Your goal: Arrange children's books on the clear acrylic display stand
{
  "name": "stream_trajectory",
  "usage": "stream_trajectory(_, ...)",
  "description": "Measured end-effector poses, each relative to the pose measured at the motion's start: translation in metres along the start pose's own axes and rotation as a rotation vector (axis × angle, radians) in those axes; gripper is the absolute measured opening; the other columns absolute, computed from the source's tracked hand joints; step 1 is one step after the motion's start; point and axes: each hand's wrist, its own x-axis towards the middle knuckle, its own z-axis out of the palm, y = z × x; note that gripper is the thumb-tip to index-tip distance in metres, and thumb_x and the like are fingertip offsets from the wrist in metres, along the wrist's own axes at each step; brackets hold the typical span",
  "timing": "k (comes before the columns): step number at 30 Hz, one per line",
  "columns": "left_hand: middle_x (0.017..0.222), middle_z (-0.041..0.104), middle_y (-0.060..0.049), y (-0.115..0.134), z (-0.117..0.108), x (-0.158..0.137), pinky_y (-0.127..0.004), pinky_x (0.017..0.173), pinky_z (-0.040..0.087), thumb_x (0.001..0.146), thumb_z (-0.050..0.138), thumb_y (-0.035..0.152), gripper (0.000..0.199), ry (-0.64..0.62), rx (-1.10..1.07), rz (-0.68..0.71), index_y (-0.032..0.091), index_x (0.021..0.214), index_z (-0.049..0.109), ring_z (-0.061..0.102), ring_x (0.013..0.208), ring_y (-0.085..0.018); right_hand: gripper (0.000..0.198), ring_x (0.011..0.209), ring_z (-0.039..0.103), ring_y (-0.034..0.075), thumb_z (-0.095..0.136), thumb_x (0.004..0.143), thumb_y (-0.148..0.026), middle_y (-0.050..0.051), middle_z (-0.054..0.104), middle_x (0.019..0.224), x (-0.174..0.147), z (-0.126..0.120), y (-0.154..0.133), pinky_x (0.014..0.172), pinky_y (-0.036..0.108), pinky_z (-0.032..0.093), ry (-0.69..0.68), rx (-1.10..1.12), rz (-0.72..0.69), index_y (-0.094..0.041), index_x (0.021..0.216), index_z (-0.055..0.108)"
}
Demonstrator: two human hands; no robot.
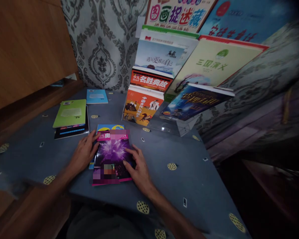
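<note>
A purple book [112, 151] with a bright burst on its cover lies in front of me, parts of it blurred into blocks. Beneath it a blue and yellow book [111, 127] shows at the top and left edges. My left hand [87, 149] rests along the purple book's left side, its fingertips on the cover's upper left edge. On the opposite side, my right hand [138, 166] touches the cover with its thumb and fingers spread. Neither hand is closed around the book.
A clear stand [181, 127] holds several upright books, among them an orange book [143, 105] and a dark blue book [194, 101]. At the left lie a green book [71, 113] over a black book [72, 131], and a light blue book [97, 96]. A grey-blue cloth [164, 189] covers the table.
</note>
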Motion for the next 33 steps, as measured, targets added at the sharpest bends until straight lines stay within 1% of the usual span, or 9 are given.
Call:
stream_trajectory(4,0.139,0.064,-0.013,0.000,0.001,0.000,-0.054,0.111,0.041,0.099,0.041,0.039,0.053,0.013,0.021,0.017,0.018,0.148,0.036,0.055,0.133,-0.032,0.046,0.116,0.061,0.023,0.068,0.080,-0.029,0.009,0.060,0.132,0.006,0.003,0.002,0.097,0.040,0.052,0.075,0.290,0.102,-0.025,0.125,0.063)
stream_trajectory(8,0.137,0.066,-0.013,0.000,0.002,0.000,-0.053,0.110,0.042,0.099,0.041,0.039,0.051,0.034,0.024,0.033,0.019,0.146,0.038,0.057,0.130,-0.031,0.057,0.092,0.066,0.018,0.078,0.071,-0.030,0.004,0.068,0.102,0.015,0.002,0.001,0.086,0.034,0.054,0.124,0.537,0.234,-0.023,0.126,0.061)
stream_trajectory(13,0.140,0.063,-0.014,-0.001,0.003,0.000,-0.053,0.112,0.041,0.099,0.039,0.038,0.047,0.020,0.019,0.048,0.018,0.142,0.043,0.056,0.132,-0.030,0.049,0.071,0.063,0.014,0.086,0.063,-0.033,-0.002,0.068,0.079,0.022,-0.002,-0.006,0.070,0.027,0.051,0.033,0.659,0.358,-0.021,0.108,0.071)
stream_trajectory(17,0.140,0.061,-0.015,0.004,0.001,0.001,-0.052,0.115,0.038,0.099,0.039,0.038,0.043,0.006,-0.007,0.034,0.019,0.135,0.052,0.051,0.137,-0.029,0.040,0.069,0.063,0.015,0.084,0.063,-0.034,0.001,0.070,0.076,0.025,-0.007,-0.023,0.066,0.026,0.050,-0.056,0.712,0.379,-0.018,0.099,0.074)
stream_trajectory(21,0.138,0.062,-0.014,0.024,-0.009,0.001,-0.051,0.117,0.035,0.096,0.045,0.039,0.039,0.021,-0.099,0.019,0.022,0.128,0.059,0.045,0.142,-0.030,0.034,0.072,0.064,0.016,0.077,0.070,-0.035,0.002,0.072,0.080,0.034,-0.027,-0.053,0.067,0.027,0.051,-0.012,0.637,0.247,-0.019,0.100,0.075)
stream_trajectory(25,0.131,0.068,-0.009,0.054,-0.023,0.003,-0.050,0.118,0.034,0.091,0.056,0.046,0.038,0.040,-0.337,-0.069,0.025,0.121,0.065,0.052,0.135,-0.031,0.030,0.067,0.059,0.013,0.064,0.081,-0.027,0.000,0.066,0.078,0.041,-0.052,-0.093,0.062,0.025,0.047,0.063,0.282,-0.051,-0.021,0.109,0.075)
stream_trajectory(29,0.131,0.067,-0.013,0.075,-0.031,0.005,-0.050,0.106,0.047,0.084,0.063,0.064,0.056,-0.057,-0.912,-0.329,0.022,0.120,0.068,0.059,0.126,-0.035,0.032,0.066,0.053,0.013,0.055,0.089,-0.018,0.000,0.059,0.078,0.035,-0.053,-0.127,0.061,0.026,0.046,0.031,-0.125,-0.404,-0.024,0.115,0.073)
stream_trajectory(31,0.133,0.066,-0.014,0.077,-0.034,0.003,-0.052,0.096,0.054,0.075,0.063,0.078,0.073,-0.095,-1.225,-0.429,0.023,0.122,0.067,0.060,0.124,-0.038,0.035,0.073,0.056,0.014,0.050,0.092,-0.015,0.002,0.060,0.085,0.028,-0.044,-0.138,0.068,0.028,0.050,-0.043,-0.229,-0.487,-0.022,0.120,0.069)
stream_trajectory(33,0.133,0.067,-0.013,0.076,-0.038,-0.003,-0.051,0.091,0.057,0.067,0.063,0.086,0.081,-0.112,-1.402,-0.498,0.025,0.121,0.067,0.060,0.124,-0.039,0.036,0.082,0.060,0.016,0.047,0.094,-0.013,0.005,0.062,0.094,0.022,-0.031,-0.146,0.076,0.030,0.053,-0.105,-0.309,-0.511,-0.020,0.123,0.065)
